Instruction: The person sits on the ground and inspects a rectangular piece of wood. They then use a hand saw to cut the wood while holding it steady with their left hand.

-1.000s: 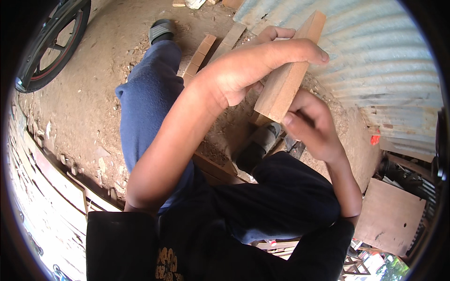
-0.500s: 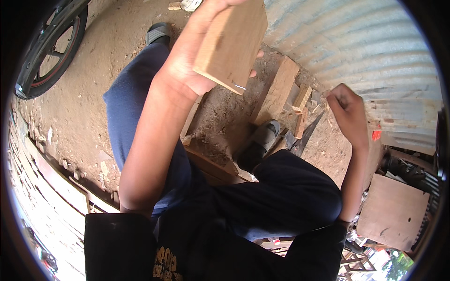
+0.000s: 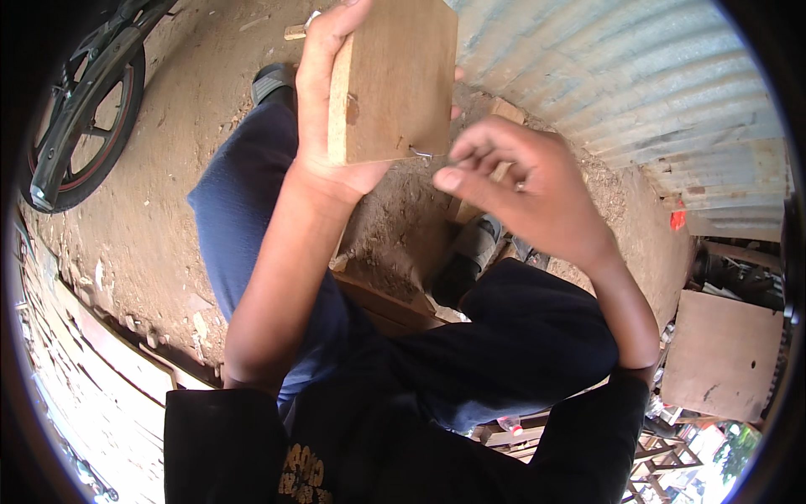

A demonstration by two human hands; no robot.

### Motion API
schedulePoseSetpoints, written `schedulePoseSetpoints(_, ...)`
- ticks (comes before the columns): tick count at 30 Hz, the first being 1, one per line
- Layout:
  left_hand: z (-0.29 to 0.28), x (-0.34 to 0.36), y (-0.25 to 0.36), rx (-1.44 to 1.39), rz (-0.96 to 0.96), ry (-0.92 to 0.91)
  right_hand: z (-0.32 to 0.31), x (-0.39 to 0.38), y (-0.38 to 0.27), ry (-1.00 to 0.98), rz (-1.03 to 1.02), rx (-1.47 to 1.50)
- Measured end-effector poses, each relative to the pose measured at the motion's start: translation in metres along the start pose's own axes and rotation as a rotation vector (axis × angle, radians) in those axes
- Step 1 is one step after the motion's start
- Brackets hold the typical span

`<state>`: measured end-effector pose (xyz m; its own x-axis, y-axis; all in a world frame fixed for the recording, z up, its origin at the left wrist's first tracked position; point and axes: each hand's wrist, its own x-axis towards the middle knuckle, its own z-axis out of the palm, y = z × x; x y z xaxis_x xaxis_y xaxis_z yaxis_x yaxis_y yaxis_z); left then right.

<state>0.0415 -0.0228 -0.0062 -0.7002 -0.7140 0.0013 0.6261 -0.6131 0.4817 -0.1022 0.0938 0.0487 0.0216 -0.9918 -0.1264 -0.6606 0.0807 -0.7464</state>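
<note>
In the upper middle my left hand (image 3: 323, 101) grips a short, thick wooden board (image 3: 395, 80), wrapped round its left edge and behind it. A bent metal nail (image 3: 421, 154) sticks out of the board near its lower right corner. My right hand (image 3: 525, 185), slightly blurred, is just right of that corner, thumb out and fingers half curled apart, with nothing visible in its grasp.
I sit with my legs (image 3: 520, 332) bent over a dirt floor (image 3: 168, 227). Wood pieces (image 3: 505, 111) lie beyond my hands, near a corrugated metal sheet (image 3: 604, 76). A wheel (image 3: 88, 126) stands at upper left, a flat panel (image 3: 718, 353) at lower right.
My left hand has moved left, turning the board more upright. My right hand let go of the board, moved out right, and has now come back leftward, close to the bent nail.
</note>
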Motion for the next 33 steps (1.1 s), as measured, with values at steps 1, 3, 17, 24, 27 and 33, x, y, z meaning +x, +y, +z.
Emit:
schedulePoseSetpoints(1, -0.002, 0.002, -0.002, 0.020, 0.049, -0.036, 0.005, 0.002, 0.000, 0.022, -0.042, -0.004)
schedulePoseSetpoints(3, 0.000, 0.006, -0.005, 0.003, 0.103, -0.072, 0.012, 0.008, 0.008, 0.058, -0.126, -0.017)
schedulePoseSetpoints(17, 0.006, 0.011, -0.023, -0.011, 0.554, -0.028, 0.018, 0.030, 0.010, 0.467, -0.279, -0.182)
schedulePoseSetpoints(24, 0.021, 0.005, -0.016, -0.185, 0.420, 0.013, -0.005, 0.010, -0.006, 0.109, -0.036, 0.021)
schedulePoseSetpoints(27, 0.010, 0.011, -0.021, -0.044, 0.397, -0.092, -0.007, 0.010, 0.001, 0.279, -0.079, -0.091)
schedulePoseSetpoints(33, 0.009, 0.011, -0.032, -0.109, 0.383, -0.122, 0.002, 0.015, 0.020, 0.255, 0.025, 0.158)
